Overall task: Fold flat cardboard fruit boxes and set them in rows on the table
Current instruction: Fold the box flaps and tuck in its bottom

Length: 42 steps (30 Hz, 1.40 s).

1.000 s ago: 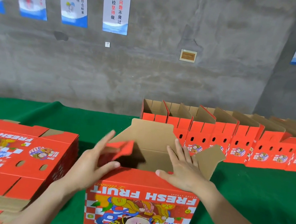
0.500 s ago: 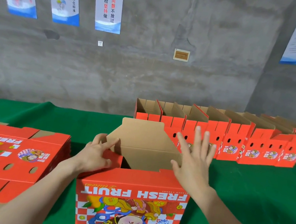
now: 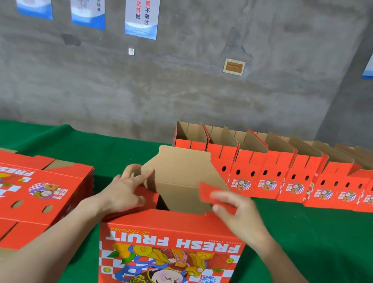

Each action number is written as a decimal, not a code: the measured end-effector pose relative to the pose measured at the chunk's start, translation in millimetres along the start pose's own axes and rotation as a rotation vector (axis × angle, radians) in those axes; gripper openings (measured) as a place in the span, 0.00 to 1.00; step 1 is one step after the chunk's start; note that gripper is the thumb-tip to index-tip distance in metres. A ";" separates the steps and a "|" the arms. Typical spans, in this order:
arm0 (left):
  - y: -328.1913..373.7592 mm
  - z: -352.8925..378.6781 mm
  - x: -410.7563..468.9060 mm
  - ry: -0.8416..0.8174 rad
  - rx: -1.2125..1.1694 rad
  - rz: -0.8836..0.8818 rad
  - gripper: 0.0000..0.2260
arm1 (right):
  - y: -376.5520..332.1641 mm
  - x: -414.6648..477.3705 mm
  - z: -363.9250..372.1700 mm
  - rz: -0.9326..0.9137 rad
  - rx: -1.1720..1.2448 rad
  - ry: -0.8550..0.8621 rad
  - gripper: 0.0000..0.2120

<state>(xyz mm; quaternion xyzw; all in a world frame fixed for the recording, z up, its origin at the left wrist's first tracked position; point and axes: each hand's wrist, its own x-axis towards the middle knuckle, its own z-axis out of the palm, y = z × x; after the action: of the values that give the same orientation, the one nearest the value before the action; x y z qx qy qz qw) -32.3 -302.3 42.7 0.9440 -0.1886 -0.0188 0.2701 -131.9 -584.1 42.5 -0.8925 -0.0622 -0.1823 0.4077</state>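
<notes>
Box (image 3: 166,260) is standing upright on the green table (image 3: 58,143), at the near edge and about in the middle, its top open. Its printed red face is turning toward the camera, with the words FRESH FRUIT reading upside down above a cartoon figure. At the far side of the opening the brown back flap (image 3: 183,170) is sticking up.

The left hand (image 3: 125,191) is gripping the left flap (image 3: 150,195): the thumb is lying on its red face and the fingers are curling over its far edge, next to the back flap. The right hand (image 3: 239,216) is pinching the right flap (image 3: 209,194), with fingers on its red top side and the thumb underneath, and is holding it tilted in over the opening. Both forearms are reaching in from the bottom of the view, one on each side of the box.

To the left, a stack (image 3: 14,187) of flat boxes is lying on the table, near the box but apart from it. Along the far right of the table a row (image 3: 296,180) of folded boxes is standing side by side, tops open, touching one another. Posters (image 3: 144,0) are hanging on the grey wall (image 3: 188,92) behind.
</notes>
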 end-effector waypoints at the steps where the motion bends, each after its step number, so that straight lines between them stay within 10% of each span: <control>1: 0.3 -0.4 -1.0 0.016 -0.053 0.012 0.37 | 0.9 -1.4 3.1 -0.014 -0.093 -0.074 0.10; 15: -0.7 0.4 -9.9 0.270 -0.281 0.251 0.35 | -1.8 -12.3 5.9 -0.045 -0.068 0.169 0.18; 21: 6.8 -3.5 -15.0 0.136 -0.408 0.106 0.10 | -2.4 -12.4 6.4 0.057 0.048 0.293 0.08; 28: 16.8 -5.9 -8.6 -0.009 -0.008 -0.020 0.23 | 0.8 20.0 -3.6 0.278 -0.235 -0.216 0.28; 32: 28.7 -2.6 -2.4 -0.073 0.156 -0.117 0.43 | -2.0 29.4 7.7 0.329 -0.398 -0.241 0.32; 42: 35.9 5.8 -7.1 -0.026 0.270 -0.127 0.38 | 0.9 23.2 17.4 0.274 -0.582 -0.203 0.29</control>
<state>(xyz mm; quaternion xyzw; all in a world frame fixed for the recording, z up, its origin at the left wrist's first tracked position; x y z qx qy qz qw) -52.1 -330.8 55.9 0.9814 -0.1328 -0.0227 0.1365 -105.4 -572.5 40.1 -0.9852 0.0729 -0.0462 0.1481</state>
